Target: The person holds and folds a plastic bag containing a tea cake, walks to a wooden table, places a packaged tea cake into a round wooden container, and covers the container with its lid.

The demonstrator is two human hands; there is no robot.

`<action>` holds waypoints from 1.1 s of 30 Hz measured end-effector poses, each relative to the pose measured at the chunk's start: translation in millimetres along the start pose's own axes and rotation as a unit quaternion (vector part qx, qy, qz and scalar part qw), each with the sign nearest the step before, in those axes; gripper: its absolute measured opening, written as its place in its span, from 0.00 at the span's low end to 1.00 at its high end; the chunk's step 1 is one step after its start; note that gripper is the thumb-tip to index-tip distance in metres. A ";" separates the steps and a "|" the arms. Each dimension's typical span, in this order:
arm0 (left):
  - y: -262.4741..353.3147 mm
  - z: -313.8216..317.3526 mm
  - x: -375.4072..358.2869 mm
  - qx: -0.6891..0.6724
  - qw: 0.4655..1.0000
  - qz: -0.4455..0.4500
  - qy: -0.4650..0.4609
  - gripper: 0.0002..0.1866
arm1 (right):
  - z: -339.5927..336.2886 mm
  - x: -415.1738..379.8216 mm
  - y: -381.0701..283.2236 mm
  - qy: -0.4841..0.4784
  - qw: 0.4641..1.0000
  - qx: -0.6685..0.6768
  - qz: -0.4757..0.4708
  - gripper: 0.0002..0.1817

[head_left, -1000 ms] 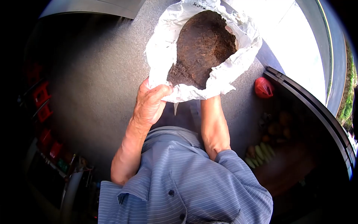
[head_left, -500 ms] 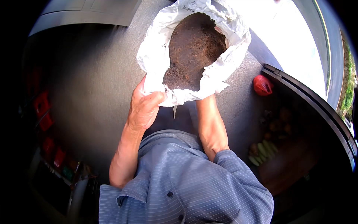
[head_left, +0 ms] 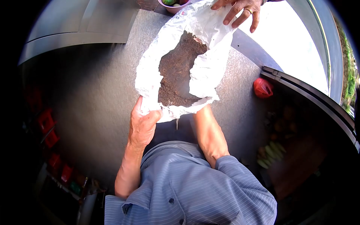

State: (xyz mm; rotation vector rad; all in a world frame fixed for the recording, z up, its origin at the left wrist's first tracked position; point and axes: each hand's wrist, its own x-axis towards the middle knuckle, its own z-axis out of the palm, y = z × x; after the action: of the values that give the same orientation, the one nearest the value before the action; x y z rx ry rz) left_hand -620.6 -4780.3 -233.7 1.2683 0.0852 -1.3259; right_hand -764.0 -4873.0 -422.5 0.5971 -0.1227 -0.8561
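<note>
A crumpled white plastic bag (head_left: 148,75) is held out in front of me, its mouth open towards me. Brown, crumbly stuff like soil (head_left: 178,67) shows inside. My left hand (head_left: 142,125) is closed on the bag's near left rim, thumb on top. My right forearm (head_left: 212,135) reaches under the near side of the bag, which hides that hand and its fingers. Another person's hand (head_left: 242,13), wearing a ring, comes in from the top with spread fingers on the bag's far right edge.
A pink bowl (head_left: 174,6) with green vegetables stands beyond the bag. A red plastic bag (head_left: 263,88) lies at the right, near a dark metal rail (head_left: 296,86). Pale green long vegetables (head_left: 270,153) lie lower right. Red crates (head_left: 45,120) show dimly at the left.
The other person's hand has come in at the top and touches the bag. The bag's far side is drawn up and its mouth looks narrower. My left hand keeps its grip.
</note>
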 end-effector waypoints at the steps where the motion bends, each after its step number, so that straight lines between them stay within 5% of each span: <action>1: 0.0 1.3 0.6 -0.011 1.000 0.000 0.008 0.26 | 0.6 0.7 -1.3 -0.002 1.000 0.002 0.001 0.20; 5: -4.2 -6.0 8.1 0.010 1.000 -0.004 -0.005 0.24 | -1.9 8.7 -3.8 -0.014 1.000 0.027 0.005 0.20; 9: 5.6 19.2 7.2 -0.001 0.997 0.011 0.078 0.17 | -17.2 18.7 -4.9 -0.043 0.994 0.094 0.021 0.19; 13: 2.4 6.8 10.4 0.004 0.995 0.020 0.099 0.21 | -22.6 31.2 -3.7 -0.067 0.978 0.193 0.043 0.19; 16: -0.1 6.8 16.0 0.065 0.987 0.024 0.146 0.22 | 17.4 23.8 -10.1 0.030 0.999 0.003 -0.026 0.15; 19: 0.0 12.1 15.9 0.086 0.980 0.041 0.176 0.25 | 37.5 36.4 -3.5 0.011 0.995 -0.094 -0.012 0.16; 29: 9.9 25.6 8.0 0.119 0.970 0.053 0.205 0.25 | 38.0 49.4 -2.6 0.027 0.982 -0.185 -0.024 0.18; 33: 3.9 21.0 13.1 0.093 0.965 0.123 0.214 0.21 | 39.1 54.6 -2.7 0.039 0.968 -0.245 -0.037 0.18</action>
State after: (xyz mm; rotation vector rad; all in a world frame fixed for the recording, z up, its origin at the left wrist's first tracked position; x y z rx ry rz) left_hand -625.6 -4804.8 -231.8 1.6546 0.1025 -0.8459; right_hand -742.9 -4932.2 -398.7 0.1692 0.1817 -0.8934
